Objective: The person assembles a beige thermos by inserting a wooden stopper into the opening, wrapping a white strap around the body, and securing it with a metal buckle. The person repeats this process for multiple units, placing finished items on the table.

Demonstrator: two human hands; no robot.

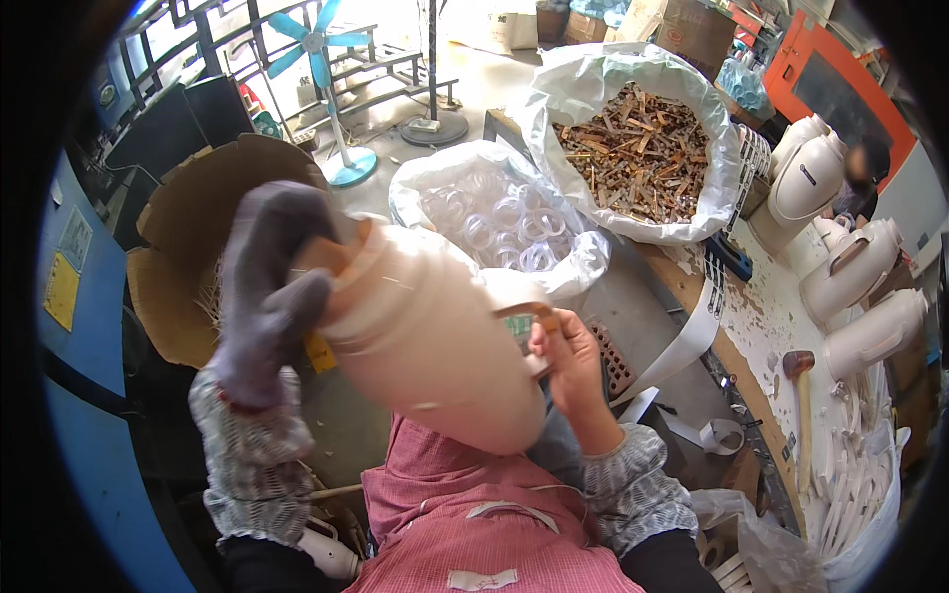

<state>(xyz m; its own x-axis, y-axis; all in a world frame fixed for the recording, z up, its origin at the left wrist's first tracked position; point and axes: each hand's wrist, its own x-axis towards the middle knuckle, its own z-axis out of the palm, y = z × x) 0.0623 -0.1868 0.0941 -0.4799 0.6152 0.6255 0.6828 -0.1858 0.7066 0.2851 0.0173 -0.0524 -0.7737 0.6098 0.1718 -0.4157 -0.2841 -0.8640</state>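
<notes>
A cream thermos jug body [435, 336] is tilted over my lap, its mouth end to the upper left and slightly blurred. My left hand [277, 287], in a grey glove, is closed round the mouth end, the fingers reaching over the rim. On the right side of the jug is its handle [509, 295], with a thin brown strip [539, 309] lying along it. My bare right hand [573, 366] pinches this strip by the handle. How far the strip goes into the handle is hidden.
Beyond the jug stand a bag of clear plastic rings [494, 222] and a bag of brown strips [638, 148]. A workbench [766, 326] at right carries several cream jugs [855, 272], a mallet [803, 415] and white handle pieces [855, 484]. An open cardboard box [163, 306] is at left.
</notes>
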